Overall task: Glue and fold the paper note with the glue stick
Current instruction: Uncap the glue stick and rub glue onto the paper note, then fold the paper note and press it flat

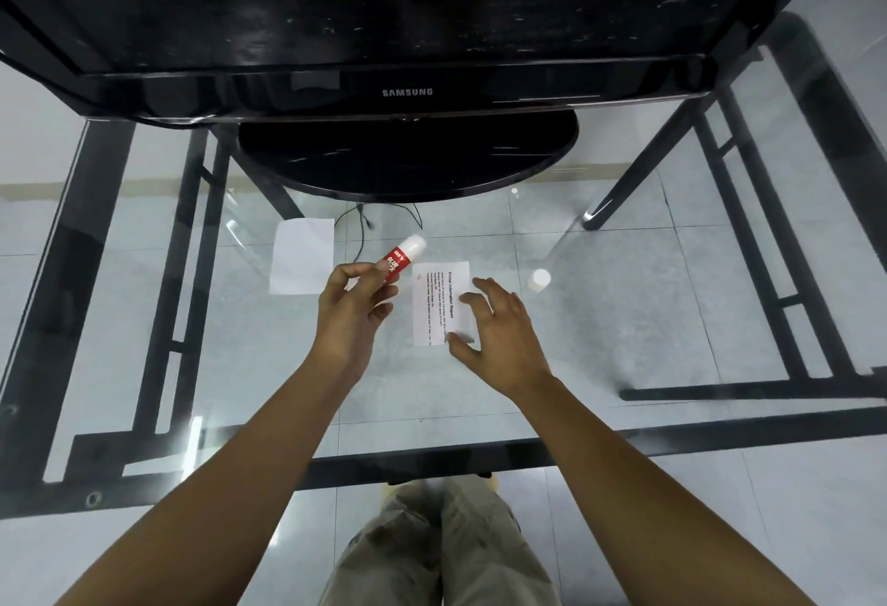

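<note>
Clear glass formed the top of the counter, with black metal framing and pale floor tiles visible through it. Near the middle of the frame the left hand held a red-labelled glue stick with a white uncapped tip. Its fingers were curled closed around the lower part of the tube, the thumb pressed against the side, so that the stick pointed up and to the right, lifted off the glass and just left of the note.

The small white paper note with printed black text lay flat on the counter at the centre of the frame, its lines of print running vertically. The right hand rested over the note's right edge with its fingers spread apart and loosely bent, the fingertips and thumb touching the paper and gripping nothing.

To the right of that hand, well apart from the glue stick, a small white cylindrical cap stood on the glass. To the left of the centre lay a blank white sheet of paper, just beyond the left hand. Across the top of the frame stood a large black Samsung monitor on a rounded black base. At the bottom edge, beige trousers showed through the glass.
</note>
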